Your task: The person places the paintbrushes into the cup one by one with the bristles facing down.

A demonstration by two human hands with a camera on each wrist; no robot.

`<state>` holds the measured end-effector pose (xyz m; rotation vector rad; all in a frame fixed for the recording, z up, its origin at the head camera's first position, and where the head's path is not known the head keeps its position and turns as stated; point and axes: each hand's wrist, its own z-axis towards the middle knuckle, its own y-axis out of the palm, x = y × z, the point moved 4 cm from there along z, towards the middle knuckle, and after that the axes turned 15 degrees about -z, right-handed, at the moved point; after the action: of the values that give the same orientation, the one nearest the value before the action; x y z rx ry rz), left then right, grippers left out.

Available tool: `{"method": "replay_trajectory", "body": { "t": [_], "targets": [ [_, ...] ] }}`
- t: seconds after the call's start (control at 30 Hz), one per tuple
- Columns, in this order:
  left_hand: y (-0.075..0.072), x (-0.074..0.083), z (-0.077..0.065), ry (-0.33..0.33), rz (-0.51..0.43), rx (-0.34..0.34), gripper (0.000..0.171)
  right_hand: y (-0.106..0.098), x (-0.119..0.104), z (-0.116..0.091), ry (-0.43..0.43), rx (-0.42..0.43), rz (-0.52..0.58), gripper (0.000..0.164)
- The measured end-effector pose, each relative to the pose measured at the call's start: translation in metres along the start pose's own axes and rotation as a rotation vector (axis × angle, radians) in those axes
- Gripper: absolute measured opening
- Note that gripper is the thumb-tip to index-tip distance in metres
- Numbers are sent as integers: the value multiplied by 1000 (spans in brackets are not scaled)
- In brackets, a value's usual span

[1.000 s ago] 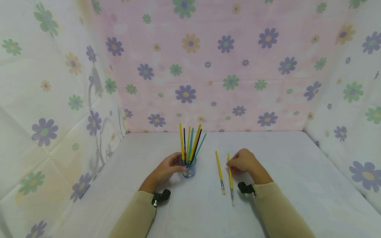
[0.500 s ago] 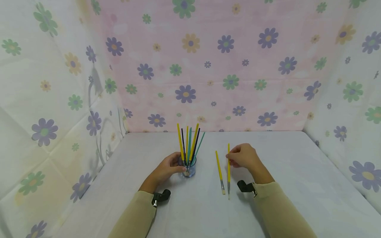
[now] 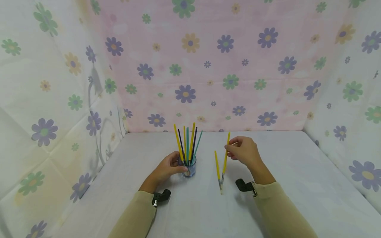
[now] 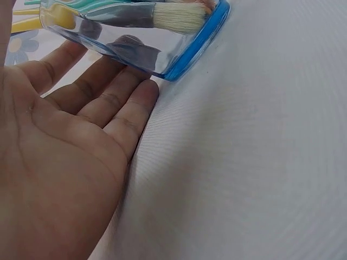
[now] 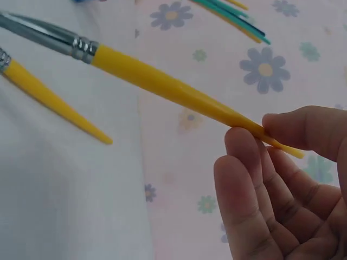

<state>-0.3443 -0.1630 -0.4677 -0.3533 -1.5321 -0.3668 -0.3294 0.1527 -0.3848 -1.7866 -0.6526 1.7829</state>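
My left hand holds a small clear glass, thumb at the front and fingers round its far side. Several yellow, teal and dark paintbrushes stand in it, handles up. In the left wrist view the glass shows a thick blue base and pale brush bristles inside. My right hand pinches a yellow paintbrush near its handle end, between thumb and fingertips. That brush slants with its bristles down. Just left of it, a second yellow paintbrush lies on the table, their bristle ends overlapping in the head view.
A white cloth covers the table. Flower-print fabric hangs at the back and on both sides. A dark camera mount sits on the right wrist, another camera mount on the left.
My right hand has lifted the yellow paintbrush from the table and moved it away from me, tilting it toward the other brush. The brushes in the glass lean slightly further left; my left hand stays put.
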Motion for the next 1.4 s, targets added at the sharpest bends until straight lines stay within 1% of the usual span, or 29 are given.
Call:
{"method": "replay_trajectory", "body": {
  "t": [0.13, 0.37, 0.5, 0.77, 0.9, 1.0, 1.1, 1.2, 1.4],
  "targets": [
    [0, 1, 0, -6, 23, 8, 68, -6, -9, -5, -31, 31, 50, 26],
    [1, 3, -2, -3, 51, 13, 67, -14, -24, -13, -116, 128, 121, 24],
    [2, 3, -2, 19, 45, -3, 68, -19, -33, -19, -171, 182, 187, 26],
    [2, 3, 0, 47, 39, -2, 65, -28, -48, -31, -230, 270, 293, 28],
    [2, 1, 1, 43, 54, -10, 67, -29, -58, -38, -250, 281, 341, 24],
    [3, 0, 0, 37, 73, -20, 70, -29, -68, -46, -271, 274, 348, 22],
    [3, -1, 1, 35, 96, -31, 71, -27, -77, -53, -298, 265, 345, 22],
    [3, -1, 1, 35, 104, -32, 67, -24, -83, -59, -324, 251, 344, 22],
    [4, -2, 1, 19, 105, -28, 63, -12, -86, -60, -355, 227, 300, 21]
  ]
}}
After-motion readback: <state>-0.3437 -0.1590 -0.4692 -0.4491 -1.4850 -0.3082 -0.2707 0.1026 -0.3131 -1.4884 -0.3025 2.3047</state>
